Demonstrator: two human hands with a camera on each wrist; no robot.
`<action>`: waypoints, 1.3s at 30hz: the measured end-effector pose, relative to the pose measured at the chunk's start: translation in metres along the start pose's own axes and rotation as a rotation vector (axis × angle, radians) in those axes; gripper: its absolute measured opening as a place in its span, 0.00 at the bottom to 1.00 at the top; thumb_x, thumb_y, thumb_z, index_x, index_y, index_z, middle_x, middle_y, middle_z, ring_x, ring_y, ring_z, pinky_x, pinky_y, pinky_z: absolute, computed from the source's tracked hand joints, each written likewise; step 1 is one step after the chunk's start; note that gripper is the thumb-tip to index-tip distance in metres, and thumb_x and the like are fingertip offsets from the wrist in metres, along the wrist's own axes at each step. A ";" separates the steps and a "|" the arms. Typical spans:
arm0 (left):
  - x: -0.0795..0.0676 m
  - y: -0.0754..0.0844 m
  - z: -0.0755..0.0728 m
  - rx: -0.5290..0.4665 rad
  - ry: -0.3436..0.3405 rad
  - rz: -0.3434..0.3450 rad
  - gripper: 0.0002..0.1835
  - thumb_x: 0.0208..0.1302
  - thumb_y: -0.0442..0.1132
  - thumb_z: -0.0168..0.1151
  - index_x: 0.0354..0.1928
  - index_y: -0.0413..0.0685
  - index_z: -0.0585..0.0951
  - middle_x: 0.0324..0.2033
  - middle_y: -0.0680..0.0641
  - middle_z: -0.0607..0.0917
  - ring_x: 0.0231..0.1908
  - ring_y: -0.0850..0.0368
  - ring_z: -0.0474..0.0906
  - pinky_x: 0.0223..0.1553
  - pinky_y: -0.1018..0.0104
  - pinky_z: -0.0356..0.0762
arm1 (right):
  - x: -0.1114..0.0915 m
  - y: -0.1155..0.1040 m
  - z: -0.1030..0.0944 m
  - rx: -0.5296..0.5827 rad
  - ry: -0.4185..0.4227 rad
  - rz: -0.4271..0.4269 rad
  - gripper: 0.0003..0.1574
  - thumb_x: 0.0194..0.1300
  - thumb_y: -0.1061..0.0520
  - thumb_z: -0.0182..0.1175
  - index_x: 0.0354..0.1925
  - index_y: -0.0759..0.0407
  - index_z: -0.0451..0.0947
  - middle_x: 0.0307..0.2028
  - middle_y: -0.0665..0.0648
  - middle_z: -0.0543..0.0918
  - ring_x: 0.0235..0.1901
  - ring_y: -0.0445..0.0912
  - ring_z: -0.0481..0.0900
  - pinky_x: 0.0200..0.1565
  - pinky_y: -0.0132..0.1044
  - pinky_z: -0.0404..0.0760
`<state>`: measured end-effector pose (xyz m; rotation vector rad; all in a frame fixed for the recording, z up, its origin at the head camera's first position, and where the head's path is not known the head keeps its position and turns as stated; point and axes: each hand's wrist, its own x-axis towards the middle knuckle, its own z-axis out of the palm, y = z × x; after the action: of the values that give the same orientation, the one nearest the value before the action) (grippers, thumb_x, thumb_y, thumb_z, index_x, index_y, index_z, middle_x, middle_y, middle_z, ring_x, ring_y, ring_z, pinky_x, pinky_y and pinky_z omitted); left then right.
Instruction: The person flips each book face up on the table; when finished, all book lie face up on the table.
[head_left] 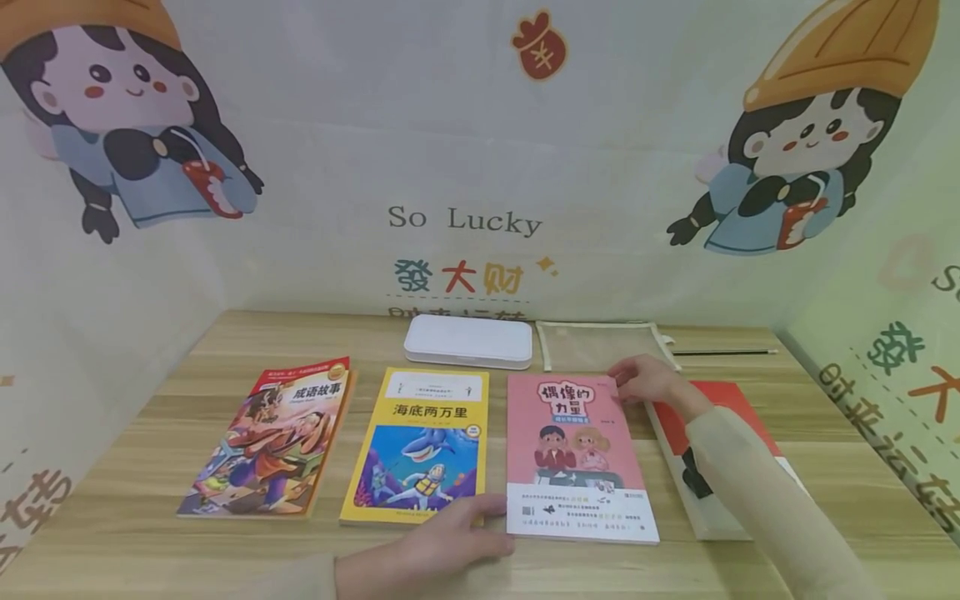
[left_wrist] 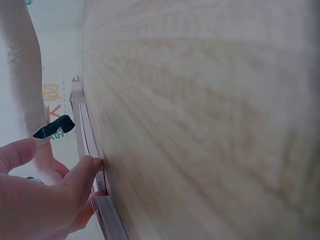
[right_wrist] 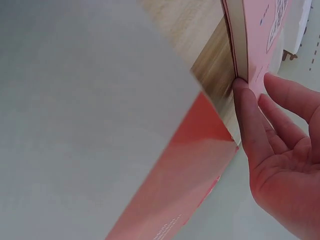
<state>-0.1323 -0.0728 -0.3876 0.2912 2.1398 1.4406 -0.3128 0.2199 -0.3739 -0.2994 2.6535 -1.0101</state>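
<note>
A pink book (head_left: 573, 450) with two cartoon children on its cover lies flat on the wooden table. At its lower left corner are the fingertips of my left hand (head_left: 435, 546), between it and a yellow book (head_left: 423, 446). My right hand (head_left: 652, 383) touches the pink book's upper right corner. In the right wrist view, fairly straight fingers (right_wrist: 252, 125) meet the edge of the pink book (right_wrist: 257, 37), the thumb near its cover. The left wrist view shows my left hand (left_wrist: 50, 200) low against the book edges, a dark strap piece above its thumb.
A storybook (head_left: 273, 442) lies far left. Right of the pink book is a red and white book (head_left: 727, 417), partly under my right sleeve. Along the back are a white case (head_left: 468, 342), a mesh pouch (head_left: 592, 346) and a pencil (head_left: 723, 352), before a printed cloth backdrop.
</note>
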 end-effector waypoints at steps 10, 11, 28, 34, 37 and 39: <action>-0.002 0.001 -0.003 -0.007 -0.002 -0.003 0.29 0.54 0.43 0.62 0.56 0.39 0.68 0.52 0.44 0.72 0.53 0.45 0.66 0.52 0.45 0.61 | -0.004 -0.001 -0.004 0.094 -0.029 0.015 0.26 0.54 0.68 0.56 0.52 0.77 0.63 0.44 0.73 0.72 0.37 0.52 0.76 0.37 0.40 0.79; -0.002 0.002 -0.004 -0.013 0.000 0.004 0.29 0.54 0.43 0.62 0.57 0.39 0.68 0.52 0.44 0.72 0.49 0.46 0.69 0.50 0.47 0.65 | -0.005 -0.001 -0.006 0.105 -0.019 0.009 0.27 0.54 0.69 0.55 0.52 0.78 0.62 0.44 0.74 0.72 0.36 0.52 0.77 0.37 0.40 0.79; 0.027 0.030 -0.018 -0.065 0.057 0.112 0.25 0.56 0.46 0.59 0.55 0.46 0.71 0.50 0.49 0.74 0.44 0.55 0.73 0.43 0.58 0.74 | -0.001 0.078 -0.047 0.138 0.208 -0.056 0.28 0.58 0.53 0.57 0.55 0.64 0.65 0.48 0.66 0.72 0.40 0.53 0.76 0.37 0.40 0.78; 0.044 0.033 -0.010 -0.075 0.037 0.111 0.22 0.57 0.44 0.59 0.53 0.45 0.73 0.47 0.48 0.75 0.42 0.54 0.74 0.39 0.59 0.76 | -0.039 0.056 -0.060 0.115 0.182 -0.045 0.27 0.62 0.59 0.50 0.55 0.76 0.60 0.45 0.74 0.71 0.37 0.56 0.75 0.38 0.41 0.77; 0.052 0.035 -0.006 -0.064 0.020 0.115 0.21 0.57 0.42 0.59 0.52 0.44 0.73 0.45 0.47 0.76 0.41 0.54 0.74 0.37 0.60 0.77 | -0.046 0.061 -0.065 0.118 0.169 -0.028 0.27 0.63 0.61 0.49 0.54 0.78 0.59 0.42 0.73 0.73 0.35 0.55 0.76 0.36 0.41 0.78; 0.057 0.036 -0.002 -0.052 0.005 0.115 0.20 0.57 0.41 0.59 0.51 0.44 0.74 0.43 0.48 0.76 0.40 0.54 0.74 0.36 0.61 0.77 | -0.046 0.069 -0.069 0.128 0.172 0.017 0.28 0.63 0.59 0.51 0.55 0.77 0.59 0.40 0.70 0.75 0.33 0.50 0.78 0.35 0.39 0.78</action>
<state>-0.1846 -0.0336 -0.3725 0.3978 2.1160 1.5598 -0.2991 0.3264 -0.3626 -0.1690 2.7193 -1.2457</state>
